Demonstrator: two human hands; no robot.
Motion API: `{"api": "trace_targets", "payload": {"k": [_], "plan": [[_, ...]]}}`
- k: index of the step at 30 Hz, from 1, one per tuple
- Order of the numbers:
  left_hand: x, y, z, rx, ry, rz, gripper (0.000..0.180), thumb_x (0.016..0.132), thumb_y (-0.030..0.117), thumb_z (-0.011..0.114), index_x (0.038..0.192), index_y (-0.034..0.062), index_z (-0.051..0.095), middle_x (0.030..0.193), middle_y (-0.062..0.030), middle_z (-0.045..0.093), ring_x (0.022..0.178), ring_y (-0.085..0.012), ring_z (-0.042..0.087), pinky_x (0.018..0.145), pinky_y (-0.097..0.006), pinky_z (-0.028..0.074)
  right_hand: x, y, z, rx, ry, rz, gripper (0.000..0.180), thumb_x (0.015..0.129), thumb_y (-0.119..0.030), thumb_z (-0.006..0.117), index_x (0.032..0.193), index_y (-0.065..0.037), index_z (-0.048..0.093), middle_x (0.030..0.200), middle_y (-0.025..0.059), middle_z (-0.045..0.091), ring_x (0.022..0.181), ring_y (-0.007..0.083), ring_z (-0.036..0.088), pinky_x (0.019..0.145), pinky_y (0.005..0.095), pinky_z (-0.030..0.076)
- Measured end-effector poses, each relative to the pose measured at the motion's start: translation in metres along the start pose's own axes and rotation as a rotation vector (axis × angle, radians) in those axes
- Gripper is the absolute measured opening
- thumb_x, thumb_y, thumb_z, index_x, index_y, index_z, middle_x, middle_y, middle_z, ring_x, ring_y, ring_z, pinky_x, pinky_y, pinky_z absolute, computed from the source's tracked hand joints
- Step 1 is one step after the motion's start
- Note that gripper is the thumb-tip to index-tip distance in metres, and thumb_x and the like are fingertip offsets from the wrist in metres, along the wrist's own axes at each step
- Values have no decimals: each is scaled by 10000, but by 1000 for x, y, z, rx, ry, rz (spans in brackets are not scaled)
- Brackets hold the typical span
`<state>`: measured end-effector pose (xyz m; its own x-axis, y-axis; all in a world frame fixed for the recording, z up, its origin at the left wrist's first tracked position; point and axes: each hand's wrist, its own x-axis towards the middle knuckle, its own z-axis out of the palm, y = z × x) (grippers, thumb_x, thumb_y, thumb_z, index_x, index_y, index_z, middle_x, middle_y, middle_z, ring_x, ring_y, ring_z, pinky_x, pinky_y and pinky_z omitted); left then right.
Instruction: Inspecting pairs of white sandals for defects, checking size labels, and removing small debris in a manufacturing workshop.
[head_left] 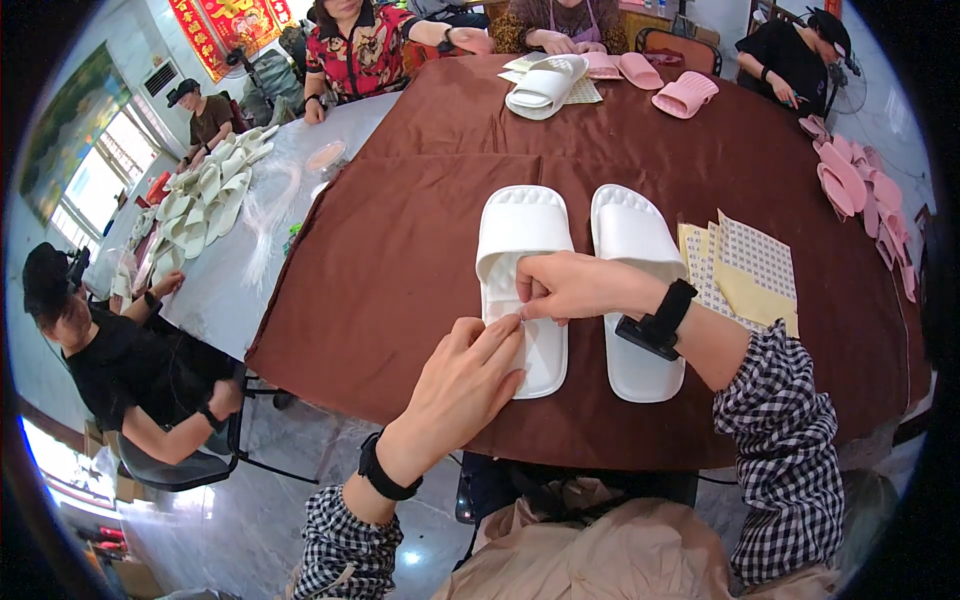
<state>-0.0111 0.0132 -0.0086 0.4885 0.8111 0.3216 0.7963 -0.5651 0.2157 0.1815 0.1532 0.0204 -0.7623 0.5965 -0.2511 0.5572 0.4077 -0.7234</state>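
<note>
Two white slippers lie side by side on the brown tablecloth in front of me, toes pointing away: a left slipper [522, 222] and a right slipper [636, 232]. Over the insole of the left one, my left hand [462, 378] and my right hand [575, 284] meet with their fingertips pinched together. Whatever is between the fingers is too small to make out. My right wrist, with a black band, crosses above the right slipper and hides part of its strap. Beside that slipper are several sheets of small printed stickers [762, 275] with yellowish backing.
The brown cloth [400, 250] covers the table. At its far side are another white slipper pair [545, 88] and pink slippers [686, 95]; more pink slippers [848, 180] line the right edge. White slippers [205, 195] pile on the left table. Several people sit around.
</note>
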Motion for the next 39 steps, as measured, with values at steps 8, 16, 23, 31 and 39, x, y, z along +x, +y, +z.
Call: {"api": "trace_targets", "payload": {"k": [8,16,23,31,39], "plan": [[0,-1,-1,9,-2,7,474,902,157,710,1327,-8,580,1425,-116,561,1140,-357,548,1014,-425,497,7,9,12,-165,139,-115,222,936,-157,663,1060,23,624,899,191,741,868,308,731,763,407,545],[-3,2,5,79,57,56,459,901,166,707,1304,-18,590,1374,-105,573,1107,-310,556,942,-390,513,-3,0,15,-184,187,-78,173,903,-104,599,1016,22,640,958,240,723,951,392,710,846,462,536],[-23,15,4,28,86,-36,506,898,132,717,1366,-2,576,1395,-135,569,1225,-337,556,1007,-413,506,2,8,16,-155,163,-106,159,906,-89,581,999,26,640,930,247,718,924,411,707,822,479,535],[-102,55,-45,-505,-74,-317,242,877,14,728,1117,-8,718,1115,-142,710,1044,-337,683,908,-396,549,-10,5,4,-248,232,-182,136,961,-90,541,1050,3,586,929,222,685,894,401,685,790,465,530],[-178,-2,115,-567,-180,-633,206,919,35,709,1124,26,726,1091,-188,720,936,-329,729,773,-406,570,-9,5,7,-281,229,-197,144,998,-106,509,1064,7,569,899,225,655,862,407,665,780,488,518]]}}
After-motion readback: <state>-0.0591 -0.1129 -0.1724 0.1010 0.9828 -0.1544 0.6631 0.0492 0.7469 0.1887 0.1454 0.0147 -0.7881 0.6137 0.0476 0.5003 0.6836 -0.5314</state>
